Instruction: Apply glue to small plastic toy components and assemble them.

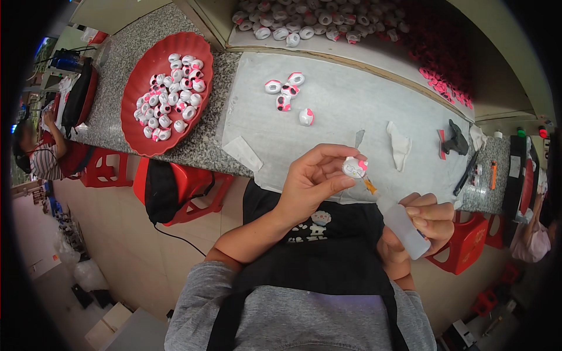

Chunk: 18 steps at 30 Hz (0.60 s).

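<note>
Between the thumb and fingers of my left hand is a small white plastic doll head with pink on its side. My right hand is wrapped round a translucent white squeeze bottle, tilted with its narrow end toward the doll head. A gap seems to lie between the two; the bottle's fine tip is hard to make out. Beyond my left hand, a single white and pink head rests on the pale work mat. Several similar heads lie farther back.
At left stands a red scalloped bowl holding several heads. A shelf behind the mat carries many white heads and pink pieces. White cloth, a dark crumpled cloth and an orange pen-like stick lie right. Red stools flank me.
</note>
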Available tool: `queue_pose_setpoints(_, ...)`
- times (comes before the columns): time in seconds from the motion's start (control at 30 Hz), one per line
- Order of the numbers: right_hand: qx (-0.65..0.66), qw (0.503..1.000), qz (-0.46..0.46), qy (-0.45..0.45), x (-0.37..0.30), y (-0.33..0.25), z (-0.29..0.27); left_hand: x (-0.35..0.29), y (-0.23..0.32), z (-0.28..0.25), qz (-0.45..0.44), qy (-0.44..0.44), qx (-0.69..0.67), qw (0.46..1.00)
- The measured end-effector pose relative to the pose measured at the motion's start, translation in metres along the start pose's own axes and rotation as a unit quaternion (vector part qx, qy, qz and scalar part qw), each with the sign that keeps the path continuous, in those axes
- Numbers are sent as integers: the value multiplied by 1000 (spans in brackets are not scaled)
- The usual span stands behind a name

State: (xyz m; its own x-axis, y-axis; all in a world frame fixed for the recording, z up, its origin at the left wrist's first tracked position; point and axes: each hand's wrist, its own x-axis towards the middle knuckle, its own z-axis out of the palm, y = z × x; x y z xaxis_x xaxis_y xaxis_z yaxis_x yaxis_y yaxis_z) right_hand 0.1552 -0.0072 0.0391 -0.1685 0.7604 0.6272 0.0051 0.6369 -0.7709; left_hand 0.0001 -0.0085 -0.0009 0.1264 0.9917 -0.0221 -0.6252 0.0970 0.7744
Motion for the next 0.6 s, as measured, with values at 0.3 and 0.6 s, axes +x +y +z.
queue_pose_setpoints(0.3,2,998,-37,46,1,5,8,-1,-1,1,9,-1,11,1000)
queue_pose_setpoints(0.6,12,1000,7,-4,2,-1,4,1,-3,-1,98,-28,119,988)
